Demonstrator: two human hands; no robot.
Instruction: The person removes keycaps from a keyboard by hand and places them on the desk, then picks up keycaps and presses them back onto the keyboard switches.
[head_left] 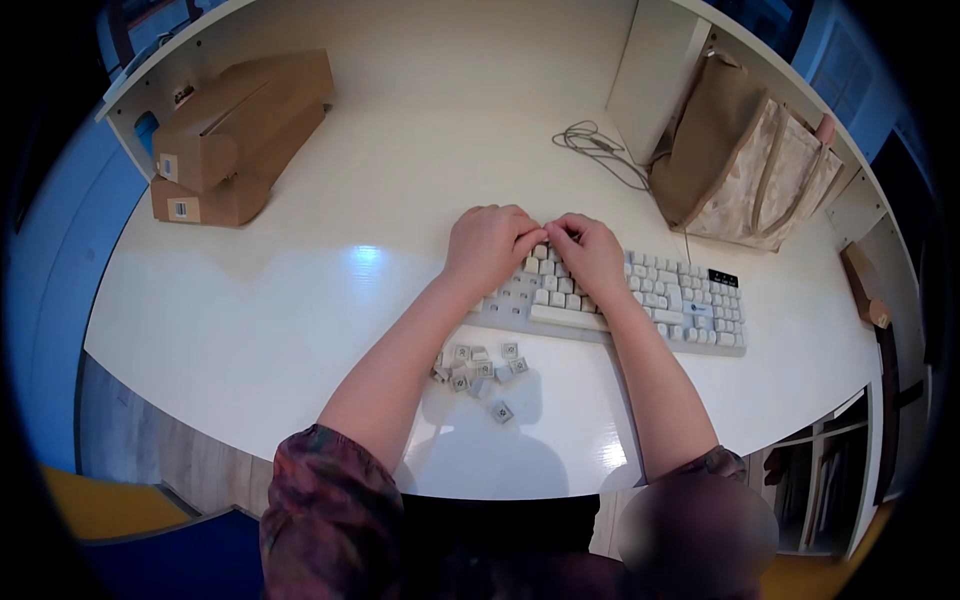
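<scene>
A white computer keyboard (690,305) lies on the desk. Bare sockets (510,300) show in its left part where keycaps are off. Over its upper left part, my left hand (490,245) is closed, thumb and fingertips pinched together. Beside it my right hand (592,258) is closed too, its thumb and index finger meeting near the left fingertips. Whatever sits between the fingertips is too small to make out. Several loose keycaps (485,369) lie in a group in front of the keyboard, between my forearms.
Two brown cardboard boxes (240,120) are stacked at the back left of the white desk (250,330). A coiled cable (600,145) lies at the back, next to a brown and beige bag (740,160). Raised panels border the desk behind. Open shelves (825,480) stand at lower right.
</scene>
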